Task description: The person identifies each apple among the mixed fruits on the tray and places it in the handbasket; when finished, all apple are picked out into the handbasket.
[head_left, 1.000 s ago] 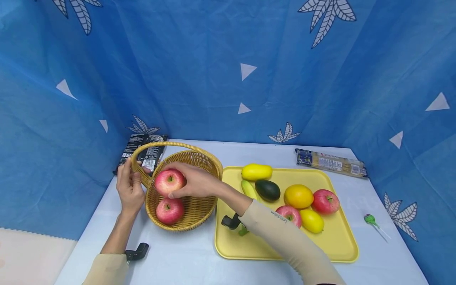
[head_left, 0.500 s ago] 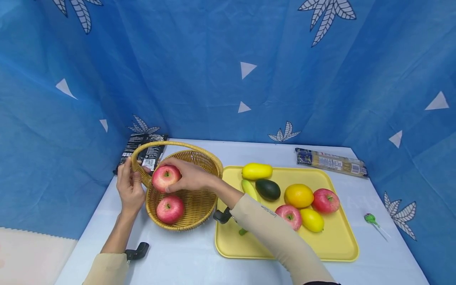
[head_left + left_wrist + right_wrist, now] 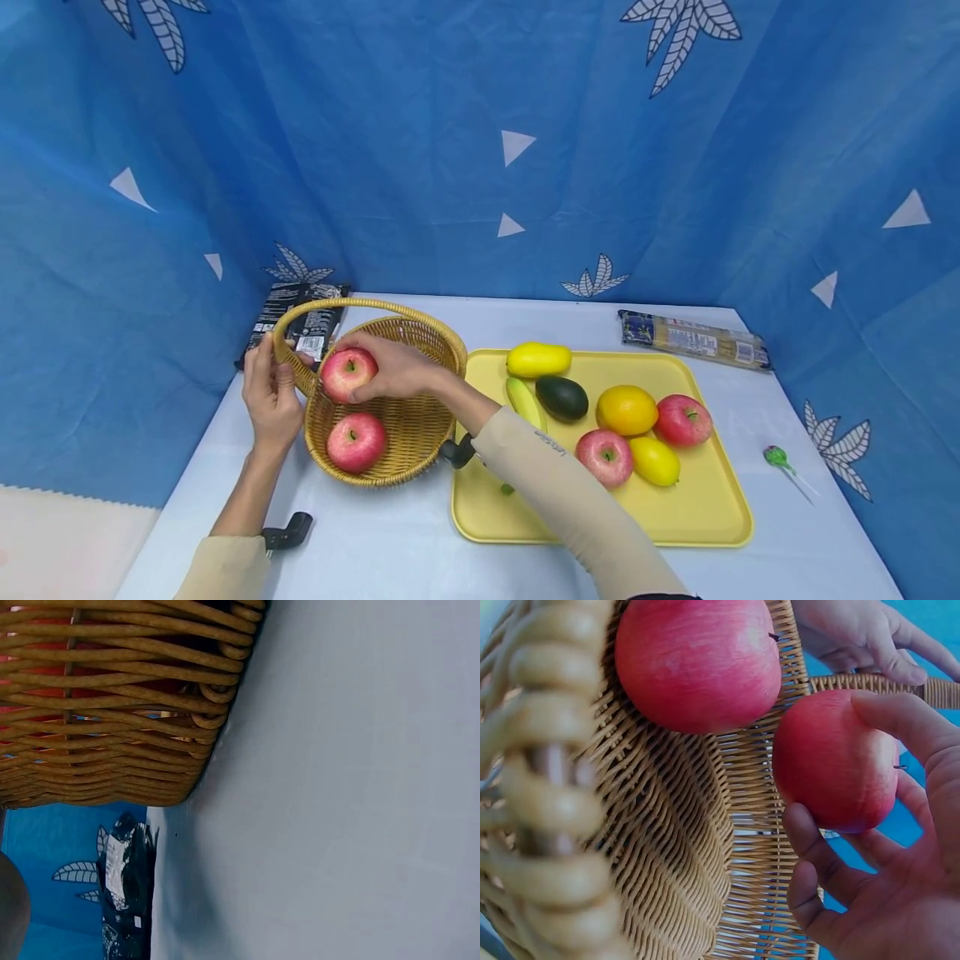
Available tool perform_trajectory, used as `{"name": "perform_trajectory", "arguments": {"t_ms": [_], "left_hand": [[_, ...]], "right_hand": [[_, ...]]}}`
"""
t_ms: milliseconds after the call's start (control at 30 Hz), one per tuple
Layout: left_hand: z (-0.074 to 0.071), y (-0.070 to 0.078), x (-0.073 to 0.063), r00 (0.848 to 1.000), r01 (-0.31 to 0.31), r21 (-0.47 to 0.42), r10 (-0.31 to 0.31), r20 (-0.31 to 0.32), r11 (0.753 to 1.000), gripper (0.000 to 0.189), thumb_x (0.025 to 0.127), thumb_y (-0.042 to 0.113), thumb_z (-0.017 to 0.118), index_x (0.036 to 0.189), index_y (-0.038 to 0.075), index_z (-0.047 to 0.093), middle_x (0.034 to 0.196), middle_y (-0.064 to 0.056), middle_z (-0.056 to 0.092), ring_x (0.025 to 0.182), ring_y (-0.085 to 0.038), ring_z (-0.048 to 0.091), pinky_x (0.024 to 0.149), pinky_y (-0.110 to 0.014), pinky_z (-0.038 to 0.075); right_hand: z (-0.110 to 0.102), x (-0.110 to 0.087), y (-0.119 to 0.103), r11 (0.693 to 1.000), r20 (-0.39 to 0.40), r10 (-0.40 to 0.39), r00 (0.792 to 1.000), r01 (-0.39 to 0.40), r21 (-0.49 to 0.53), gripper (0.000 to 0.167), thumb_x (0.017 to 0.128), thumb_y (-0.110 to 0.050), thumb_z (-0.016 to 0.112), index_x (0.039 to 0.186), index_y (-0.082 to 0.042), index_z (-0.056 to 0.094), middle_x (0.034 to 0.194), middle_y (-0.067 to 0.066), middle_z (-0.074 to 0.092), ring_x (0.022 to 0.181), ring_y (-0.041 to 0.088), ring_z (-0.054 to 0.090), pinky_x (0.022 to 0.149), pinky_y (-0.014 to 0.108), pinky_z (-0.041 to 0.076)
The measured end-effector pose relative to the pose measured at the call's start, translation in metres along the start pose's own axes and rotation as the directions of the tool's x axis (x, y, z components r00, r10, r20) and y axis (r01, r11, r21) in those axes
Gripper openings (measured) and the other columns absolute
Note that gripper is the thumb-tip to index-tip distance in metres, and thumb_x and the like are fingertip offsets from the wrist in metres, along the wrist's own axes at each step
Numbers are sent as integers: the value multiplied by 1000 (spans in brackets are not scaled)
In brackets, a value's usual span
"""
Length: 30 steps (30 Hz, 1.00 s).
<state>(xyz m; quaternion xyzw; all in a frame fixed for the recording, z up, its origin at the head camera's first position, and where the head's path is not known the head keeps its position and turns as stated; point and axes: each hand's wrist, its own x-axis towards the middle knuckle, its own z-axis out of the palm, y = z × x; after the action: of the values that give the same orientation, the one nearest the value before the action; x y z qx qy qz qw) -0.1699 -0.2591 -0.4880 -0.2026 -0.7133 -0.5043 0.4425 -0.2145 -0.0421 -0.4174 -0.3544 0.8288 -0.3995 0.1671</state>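
My left hand [image 3: 272,404] grips the lower left end of the handle [image 3: 367,303] of a yellow-brown wicker basket [image 3: 423,433]. Inside the basket's left side, my right hand [image 3: 397,368] holds a red apple [image 3: 348,375] between thumb and fingers. A second red apple [image 3: 356,442] lies in the basket, nearer the front. From the right wrist view, the held apple [image 3: 832,761] sits near the basket wall, beside the other apple [image 3: 697,664]. The left wrist view catches the basket's woven side [image 3: 112,712] but hardly any of the hand.
Right of the basket is a yellow tray [image 3: 705,517] with a yellow papaya-like fruit [image 3: 538,359], an avocado [image 3: 561,398], an orange [image 3: 627,409], a lemon [image 3: 655,461], two apples [image 3: 684,420] and a banana [image 3: 525,402]. A black packet [image 3: 262,321], noodle pack [image 3: 693,340] and lollipop [image 3: 780,458] lie around.
The right hand has moved slightly left and back with its apple, toward the basket's left wall. The left hand keeps its grip on the handle.
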Motion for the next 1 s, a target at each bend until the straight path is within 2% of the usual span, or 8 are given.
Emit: {"name": "perform_trajectory", "arguments": {"t_ms": [200,433,500,700,900,1000], "left_hand": [[-1,1,0,1000,6,17,-6,-5,1000,51,101,-12,41,150,1,38,115,-30,52,90,-9,64,77,-16,49],[0,2,3,1000,-10,-17,10,-14,1000,54,100,-16,40,150,2,39,113,-35,50,86,-12,64,76,-17,51],[1,3,3,1000,-11,-21,11,-16,1000,55,99,-18,40,150,2,39,114,-34,51,85,-13,65,76,-17,52],[1,4,3,1000,-9,-11,9,-9,1000,54,99,-16,41,150,2,39,118,-21,56,85,-15,65,76,-16,51],[0,3,3,1000,-5,-12,5,-2,1000,53,100,-16,40,150,1,38,114,-35,49,85,-14,64,78,-16,52],[0,2,2,1000,-4,-12,4,0,1000,54,100,-16,39,150,2,38,113,-37,48,85,-14,64,78,-16,51]], "right_hand": [[2,2,1,999,15,25,1000,-25,-28,69,77,-29,86,137,-31,51,119,-14,60,102,2,58,87,21,47],[4,2,2,994,36,77,996,-74,-75,66,76,-30,87,133,-34,52,115,-13,60,100,3,58,85,23,48],[5,2,3,994,45,83,996,-79,-77,67,76,-30,88,132,-34,52,115,-13,61,100,4,58,85,24,48],[9,4,10,990,65,87,994,-79,-118,70,77,-28,86,137,-30,51,119,-12,61,104,4,57,89,24,47],[12,6,14,983,70,102,992,-90,-160,73,78,-29,87,140,-29,49,125,-9,62,110,5,58,92,26,47],[13,7,13,981,73,114,991,-101,-166,74,78,-29,87,141,-30,47,128,-8,61,113,7,58,94,27,48]]}}
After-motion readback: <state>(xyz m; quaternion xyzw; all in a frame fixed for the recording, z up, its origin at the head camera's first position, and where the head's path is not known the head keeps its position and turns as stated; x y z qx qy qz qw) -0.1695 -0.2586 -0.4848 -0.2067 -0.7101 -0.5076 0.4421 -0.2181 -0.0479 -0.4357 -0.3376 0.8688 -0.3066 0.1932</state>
